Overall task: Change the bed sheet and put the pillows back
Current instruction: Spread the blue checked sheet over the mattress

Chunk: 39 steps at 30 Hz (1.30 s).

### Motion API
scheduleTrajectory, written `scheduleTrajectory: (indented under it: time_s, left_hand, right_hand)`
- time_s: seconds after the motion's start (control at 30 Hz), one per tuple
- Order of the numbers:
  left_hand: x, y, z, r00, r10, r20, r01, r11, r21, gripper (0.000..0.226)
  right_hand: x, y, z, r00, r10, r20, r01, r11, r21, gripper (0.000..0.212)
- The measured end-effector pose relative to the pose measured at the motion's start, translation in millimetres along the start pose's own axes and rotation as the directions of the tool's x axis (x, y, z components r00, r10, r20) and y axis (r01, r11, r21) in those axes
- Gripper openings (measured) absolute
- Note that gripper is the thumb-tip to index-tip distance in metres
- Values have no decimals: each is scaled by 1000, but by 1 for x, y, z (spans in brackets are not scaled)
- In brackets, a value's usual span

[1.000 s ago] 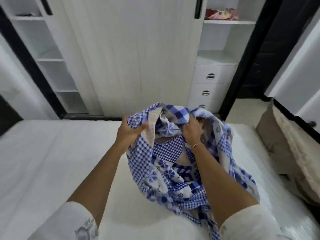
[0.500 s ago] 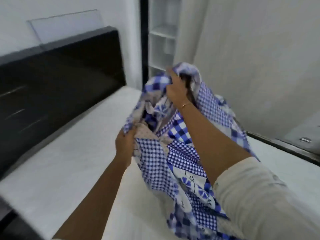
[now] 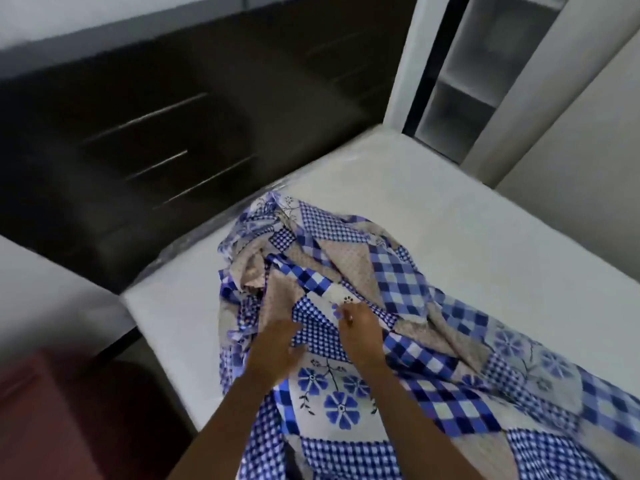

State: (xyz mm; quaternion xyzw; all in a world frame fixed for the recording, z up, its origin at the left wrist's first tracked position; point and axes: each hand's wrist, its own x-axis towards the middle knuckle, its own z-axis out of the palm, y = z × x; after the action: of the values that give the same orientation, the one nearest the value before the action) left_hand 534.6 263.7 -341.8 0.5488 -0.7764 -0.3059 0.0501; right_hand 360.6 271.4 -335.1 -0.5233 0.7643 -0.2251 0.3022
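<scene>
A blue, white and beige patchwork bed sheet lies bunched on the bare white mattress, near the corner by the headboard. Part of it spreads toward the lower right. My left hand rests on the sheet's near folds with its fingers fairly straight. My right hand sits just beside it with curled fingers that pinch a fold of the sheet. No pillow shows in this view.
A dark headboard runs along the mattress's far left side. White wardrobe shelves and a pale door stand beyond the bed's far corner. A reddish-brown piece of furniture sits at the lower left beside the bed.
The sheet was held up in both hands; now it lies dropped on the mattress near the headboard. Both hands have come down onto it and the view has swung left.
</scene>
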Motion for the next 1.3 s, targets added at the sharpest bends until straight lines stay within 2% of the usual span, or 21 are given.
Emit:
scheduleTrajectory:
  time_s: [0.03,0.07,0.13,0.2,0.33,0.43,0.5,0.6,0.7,0.77,0.8,0.83,0.9,0.97,1.03,1.1,1.17,1.2,1.27,1.3]
  left_hand:
    - [0,1,12,992,23,120,-31,997,69,64]
    - [-1,3,23,984,64,168,-84,990,115,53]
    - [-4,17,42,970,155,185,-181,975,129,45]
    - [-11,30,60,958,229,173,-248,964,98,52]
    - [-23,79,92,924,365,116,-383,879,282,51]
    - [-40,121,117,880,463,110,-475,848,237,46]
    - [-58,157,141,844,529,89,-536,824,183,39]
    - [-96,226,183,743,664,85,-668,743,40,29]
    - [-136,284,246,595,787,166,-800,599,31,24]
    - [-160,314,287,549,798,247,-827,562,21,17]
    - [-170,329,307,558,775,297,-820,570,53,11]
    - [-179,351,329,589,733,341,-798,594,99,23]
    - [-185,382,360,697,602,389,-707,668,234,65]
    - [-183,403,381,819,486,305,-568,764,306,76]
    - [-177,415,398,896,389,214,-440,845,303,69]
    - [-169,423,405,952,261,162,-291,935,205,60]
    - [-158,424,406,977,191,99,-205,967,151,64]
    - [-156,424,405,973,219,71,-225,970,86,69]
    - [-153,425,402,954,300,0,-293,932,-213,61]
    - [-155,427,400,962,270,-42,-265,883,-388,51]
  right_hand:
    - [-13,20,8,999,31,21,-30,998,-52,21]
    - [-27,37,12,997,60,42,-56,994,-96,22]
    - [-49,65,13,991,127,50,-120,984,-131,30]
    - [-63,82,8,990,140,21,-138,986,-94,33]
    - [-84,115,-15,969,73,-235,-81,996,-24,22]
    - [-108,142,-43,879,142,-456,-134,990,49,18]
    - [-131,167,-63,793,152,-590,-140,988,66,27]
    - [-182,217,-99,641,275,-717,-191,961,199,39]
    - [-257,285,-125,544,487,-683,-375,869,322,34]
    - [-307,335,-138,529,616,-584,-545,774,324,24]
    - [-330,361,-144,538,669,-513,-627,724,286,32]
    - [-356,391,-154,542,708,-453,-702,678,219,46]
    - [-391,438,-174,524,759,-386,-799,596,86,61]
    - [-412,474,-196,503,791,-348,-833,551,51,63]
    - [-424,504,-217,440,826,-354,-835,521,179,73]
    - [-427,524,-245,338,884,-323,-768,458,447,92]
    - [-429,533,-274,261,925,-276,-639,380,668,103]
    - [-430,540,-286,217,932,-292,-553,364,750,89]
    - [-432,548,-300,133,935,-329,-415,354,838,59]
    - [-430,549,-295,148,942,-301,-386,335,859,53]
